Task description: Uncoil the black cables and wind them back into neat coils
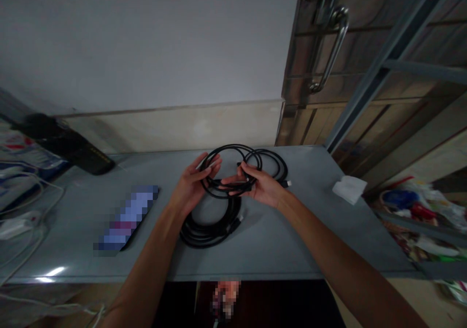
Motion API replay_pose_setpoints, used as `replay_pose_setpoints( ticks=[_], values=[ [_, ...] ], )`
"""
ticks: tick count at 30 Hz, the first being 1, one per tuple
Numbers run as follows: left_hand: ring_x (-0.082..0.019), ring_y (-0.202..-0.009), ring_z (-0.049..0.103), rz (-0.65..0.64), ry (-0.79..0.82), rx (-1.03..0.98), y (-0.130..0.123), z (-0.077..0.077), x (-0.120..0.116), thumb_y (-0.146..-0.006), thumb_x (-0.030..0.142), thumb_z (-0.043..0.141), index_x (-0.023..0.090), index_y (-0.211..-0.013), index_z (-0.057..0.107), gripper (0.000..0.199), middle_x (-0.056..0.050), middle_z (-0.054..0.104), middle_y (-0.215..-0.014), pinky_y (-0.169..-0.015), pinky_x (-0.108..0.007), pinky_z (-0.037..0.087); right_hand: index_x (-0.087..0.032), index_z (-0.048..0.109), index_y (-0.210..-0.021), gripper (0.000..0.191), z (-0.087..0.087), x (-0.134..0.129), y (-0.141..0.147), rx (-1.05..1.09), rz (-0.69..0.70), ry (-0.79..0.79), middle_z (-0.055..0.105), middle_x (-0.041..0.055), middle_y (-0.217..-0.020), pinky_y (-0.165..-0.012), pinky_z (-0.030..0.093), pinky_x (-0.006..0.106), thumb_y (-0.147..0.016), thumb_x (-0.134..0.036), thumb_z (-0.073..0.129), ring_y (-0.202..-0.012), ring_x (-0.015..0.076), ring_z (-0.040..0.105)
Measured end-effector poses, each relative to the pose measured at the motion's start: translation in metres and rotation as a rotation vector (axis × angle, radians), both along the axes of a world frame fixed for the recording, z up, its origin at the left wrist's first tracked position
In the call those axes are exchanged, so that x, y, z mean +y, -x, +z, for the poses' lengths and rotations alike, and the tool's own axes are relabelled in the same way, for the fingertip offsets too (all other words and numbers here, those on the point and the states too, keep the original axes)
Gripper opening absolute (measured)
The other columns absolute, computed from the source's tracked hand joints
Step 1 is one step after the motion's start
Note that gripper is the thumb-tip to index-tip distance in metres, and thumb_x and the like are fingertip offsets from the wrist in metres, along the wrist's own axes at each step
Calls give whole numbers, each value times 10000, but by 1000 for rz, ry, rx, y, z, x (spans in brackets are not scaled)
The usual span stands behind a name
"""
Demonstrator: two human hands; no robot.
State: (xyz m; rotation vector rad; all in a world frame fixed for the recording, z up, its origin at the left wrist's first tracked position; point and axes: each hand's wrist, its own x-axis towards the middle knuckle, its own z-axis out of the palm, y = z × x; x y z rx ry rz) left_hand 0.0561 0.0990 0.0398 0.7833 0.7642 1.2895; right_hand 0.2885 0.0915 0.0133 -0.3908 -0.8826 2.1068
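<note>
A loosely coiled black cable (233,146) hangs between my two hands above the grey table. My left hand (193,179) is closed round the coil's left side, with a thin pale strip at its fingers. On the coil's lower right, my right hand (260,184) grips the cable near a dark connector. A thicker black coil (204,238) with a plug end lies on the table below my hands. Another black coil (280,160) rests behind my right hand, its light-tipped plug showing beside the wrist.
A phone with a blurred screen (129,218) lies left on the table (277,250). Farther left are a black device (69,145), white cables and a power strip (18,225). Crumpled white paper (349,189) sits at the right; a metal frame (386,65) stands beyond.
</note>
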Motion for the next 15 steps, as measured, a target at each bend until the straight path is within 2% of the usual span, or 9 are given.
replay_pose_setpoints(
  ticks=[2, 4, 6, 8, 9, 11, 13, 15],
  values=[
    [-286, -1423, 691, 75, -56, 70, -3, -5, 0, -798, 43, 878, 216, -1402, 687, 657, -131, 736, -1482, -1283, -427, 490, -199, 679, -1010, 396, -1, 1, 0, 1, -31, -1, 828, 178, -1179, -961, 696, 436, -979, -558, 842, -1143, 324, 816],
    [-305, -1541, 576, 166, -170, 207, -6, -8, -2, -842, 145, 900, 287, -1464, 665, 680, -95, 612, -1647, -1342, -480, 395, -193, 679, -999, 395, -2, 2, -1, 0, -45, -2, 831, 181, -1157, -951, 699, 435, -989, -555, 836, -1137, 330, 818],
    [-323, -1673, 367, 227, -312, 394, -8, -7, -6, -899, 228, 880, 328, -1440, 708, 576, -42, 477, -1763, -1394, -513, 265, -191, 675, -992, 393, -3, 3, -2, -11, -54, 7, 835, 176, -1140, -939, 703, 437, -999, -552, 830, -1132, 333, 820],
    [-339, -1720, 210, 240, -438, 562, -8, -2, -12, -931, 261, 850, 319, -1307, 803, 383, -23, 477, -1756, -1417, -529, 144, -189, 675, -986, 382, -3, 3, -2, -21, -68, 28, 838, 167, -1121, -917, 710, 421, -1017, -543, 814, -1111, 322, 826],
    [-350, -1714, 199, 223, -494, 626, -9, 0, -14, -935, 262, 841, 310, -1229, 840, 299, -33, 532, -1708, -1420, -537, 103, -187, 675, -982, 376, -3, 4, -2, -23, -79, 41, 839, 162, -1110, -901, 714, 409, -1026, -537, 806, -1097, 314, 830],
    [-375, -1652, 307, 148, -590, 719, -10, 1, -19, -916, 254, 851, 307, -1149, 871, 240, -63, 665, -1547, -1415, -551, 82, -187, 666, -948, 367, -3, 5, -2, -21, -111, 69, 843, 149, -1065, -865, 722, 392, -1031, -516, 808, -1026, 299, 843],
    [-399, -1542, 448, 51, -645, 766, -12, -1, -22, -844, 243, 919, 303, -1172, 873, 336, -93, 739, -1403, -1402, -557, 137, -190, 644, -902, 374, -4, 7, -1, -16, -152, 91, 844, 135, -1017, -845, 727, 384, -1027, -495, 820, -955, 287, 850],
    [-419, -1452, 527, -7, -651, 789, -13, -6, -24, -722, 233, 1014, 292, -1207, 867, 511, -116, 760, -1338, -1382, -556, 201, -189, 625, -878, 389, -5, 8, 0, -13, -186, 106, 843, 134, -997, -807, 728, 360, -1023, -486, 829, -926, 285, 851]
  ],
)
